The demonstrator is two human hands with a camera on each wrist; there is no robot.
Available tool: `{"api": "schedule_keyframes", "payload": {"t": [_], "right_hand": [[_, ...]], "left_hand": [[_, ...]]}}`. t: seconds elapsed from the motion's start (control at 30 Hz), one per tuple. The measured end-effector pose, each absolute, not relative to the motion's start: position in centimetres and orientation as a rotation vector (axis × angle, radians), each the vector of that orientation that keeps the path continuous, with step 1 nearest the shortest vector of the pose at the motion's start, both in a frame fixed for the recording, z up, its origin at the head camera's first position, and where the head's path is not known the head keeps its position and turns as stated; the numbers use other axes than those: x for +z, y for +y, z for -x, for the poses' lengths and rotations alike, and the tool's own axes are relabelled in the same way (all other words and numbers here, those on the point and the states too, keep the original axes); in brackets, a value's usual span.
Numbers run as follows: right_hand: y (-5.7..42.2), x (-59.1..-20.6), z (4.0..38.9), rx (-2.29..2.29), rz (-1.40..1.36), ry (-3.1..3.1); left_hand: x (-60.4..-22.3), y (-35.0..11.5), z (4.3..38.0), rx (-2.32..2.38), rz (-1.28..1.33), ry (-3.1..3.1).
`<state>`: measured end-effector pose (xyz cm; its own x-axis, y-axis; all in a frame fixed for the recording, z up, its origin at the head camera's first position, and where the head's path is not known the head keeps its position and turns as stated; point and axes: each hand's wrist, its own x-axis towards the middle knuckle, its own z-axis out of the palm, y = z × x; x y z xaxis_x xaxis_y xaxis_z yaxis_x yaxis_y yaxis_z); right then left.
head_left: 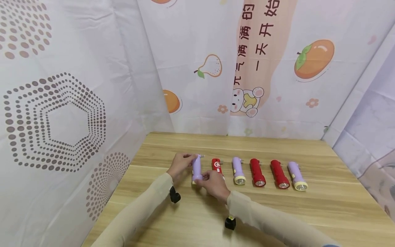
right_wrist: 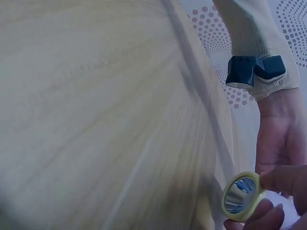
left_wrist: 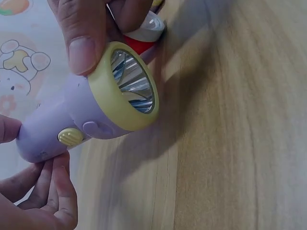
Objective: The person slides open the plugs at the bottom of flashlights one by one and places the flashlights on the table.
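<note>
A purple flashlight [head_left: 196, 168] with a yellow head ring is held between both hands at the left end of a row of flashlights. At its tail end, my left hand [head_left: 180, 165] grips the body with thumb and fingers, near a small plug sticking out there. My right hand [head_left: 215, 186] pinches the yellow ring [left_wrist: 109, 92] around the lens. A yellow ribbed switch [left_wrist: 71, 137] faces the left wrist camera. Close beside, a red flashlight [head_left: 216, 165] with a round white mark is partly covered by the right hand.
To the right along the wooden table [head_left: 277, 216] lie a purple flashlight [head_left: 237, 166], two red ones, [head_left: 255, 168] and another purple one [head_left: 295, 171]. Printed curtains [head_left: 191, 113] stand behind and at the sides. Each wrist wears a small black camera [head_left: 175, 196].
</note>
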<state>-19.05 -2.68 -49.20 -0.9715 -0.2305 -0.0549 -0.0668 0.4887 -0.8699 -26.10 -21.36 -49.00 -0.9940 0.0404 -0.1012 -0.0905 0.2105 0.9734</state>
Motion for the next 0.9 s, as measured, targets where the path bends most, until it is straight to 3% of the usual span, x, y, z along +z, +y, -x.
{"api": "schedule_keyframes", "payload": {"t": [0.9], "right_hand": [[-2.9,-48.7,20.6,-1.34,0.314,2.562]], "left_hand": [[-50.0,-20.8,27.8,1.782,0.125,2.437]]}}
